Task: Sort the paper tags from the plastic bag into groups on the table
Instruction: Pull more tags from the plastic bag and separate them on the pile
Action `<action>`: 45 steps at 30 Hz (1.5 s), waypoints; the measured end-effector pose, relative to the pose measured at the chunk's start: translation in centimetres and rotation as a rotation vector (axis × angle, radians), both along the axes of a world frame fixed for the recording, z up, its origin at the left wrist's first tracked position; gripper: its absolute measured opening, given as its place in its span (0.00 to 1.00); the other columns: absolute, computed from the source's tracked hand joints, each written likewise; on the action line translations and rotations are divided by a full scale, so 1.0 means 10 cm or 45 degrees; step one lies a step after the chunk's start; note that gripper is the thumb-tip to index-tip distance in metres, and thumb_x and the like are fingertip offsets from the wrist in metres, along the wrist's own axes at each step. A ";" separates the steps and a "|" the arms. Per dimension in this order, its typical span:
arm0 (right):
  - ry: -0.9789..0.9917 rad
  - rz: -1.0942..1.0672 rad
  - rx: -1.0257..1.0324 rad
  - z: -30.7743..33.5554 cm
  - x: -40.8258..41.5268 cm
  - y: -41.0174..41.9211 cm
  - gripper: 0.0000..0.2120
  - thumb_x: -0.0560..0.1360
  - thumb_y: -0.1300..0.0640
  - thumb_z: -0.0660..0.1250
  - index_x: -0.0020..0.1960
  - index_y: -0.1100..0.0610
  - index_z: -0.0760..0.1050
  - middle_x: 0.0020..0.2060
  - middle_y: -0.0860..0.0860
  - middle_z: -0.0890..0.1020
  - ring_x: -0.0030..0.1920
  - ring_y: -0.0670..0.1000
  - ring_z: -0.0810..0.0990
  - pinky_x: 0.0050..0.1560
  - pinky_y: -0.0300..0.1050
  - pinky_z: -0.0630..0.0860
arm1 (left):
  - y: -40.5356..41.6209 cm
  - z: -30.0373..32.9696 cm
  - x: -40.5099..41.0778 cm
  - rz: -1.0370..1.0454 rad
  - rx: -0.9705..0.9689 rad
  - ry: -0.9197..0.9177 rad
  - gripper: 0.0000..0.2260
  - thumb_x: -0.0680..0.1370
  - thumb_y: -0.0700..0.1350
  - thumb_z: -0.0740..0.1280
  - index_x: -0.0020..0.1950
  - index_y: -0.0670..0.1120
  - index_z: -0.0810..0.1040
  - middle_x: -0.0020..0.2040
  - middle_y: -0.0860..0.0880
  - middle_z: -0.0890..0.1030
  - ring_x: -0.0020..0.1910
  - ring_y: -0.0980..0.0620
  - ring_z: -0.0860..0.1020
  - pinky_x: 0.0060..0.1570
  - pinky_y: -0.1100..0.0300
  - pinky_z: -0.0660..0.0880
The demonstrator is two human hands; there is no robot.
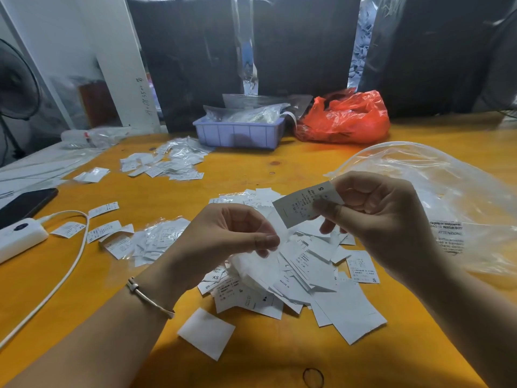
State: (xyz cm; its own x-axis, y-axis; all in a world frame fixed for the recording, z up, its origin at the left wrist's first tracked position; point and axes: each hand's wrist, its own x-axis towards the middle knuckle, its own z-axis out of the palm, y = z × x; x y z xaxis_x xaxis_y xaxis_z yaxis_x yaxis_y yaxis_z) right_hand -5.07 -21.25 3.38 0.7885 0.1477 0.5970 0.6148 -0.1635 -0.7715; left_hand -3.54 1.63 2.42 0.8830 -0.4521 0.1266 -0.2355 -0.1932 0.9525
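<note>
A loose pile of white paper tags [302, 273] lies on the yellow table [251, 169] in front of me. My right hand [375, 217] pinches one tag marked S [299, 204] and holds it up above the pile. My left hand [232, 236] hovers over the pile's left side, its fingers curled, thumb and fingertips pinching a thin, blurred white piece. A large clear plastic bag [436, 197] lies to the right. Smaller tag groups lie at the left [156, 239] and further back [167, 163].
A purple bin [237, 133] and a red plastic bag [344, 116] stand at the back. A phone [26, 203], a white power bank [19, 238] and its cable [70, 264] lie at the left. A single blank tag [207, 333] and a black hair tie [313, 378] lie near me.
</note>
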 end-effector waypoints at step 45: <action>0.187 0.243 -0.081 -0.01 0.01 -0.02 0.01 0.72 0.71 0.69 0.42 0.68 0.80 0.32 0.54 0.84 0.28 0.45 0.79 0.29 0.31 0.72 | -0.01 -0.02 0.01 -0.006 -0.012 -0.012 0.03 0.71 0.47 0.74 0.43 0.50 0.87 0.41 0.46 0.86 0.36 0.53 0.82 0.38 0.66 0.76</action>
State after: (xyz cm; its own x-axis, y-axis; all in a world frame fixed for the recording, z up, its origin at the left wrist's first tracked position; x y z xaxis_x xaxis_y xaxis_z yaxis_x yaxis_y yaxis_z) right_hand -4.93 -21.44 3.26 0.8201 0.3361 0.4631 0.5216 -0.1061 -0.8466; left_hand -3.48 1.53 2.24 0.8794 -0.4552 0.1392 -0.2454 -0.1829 0.9520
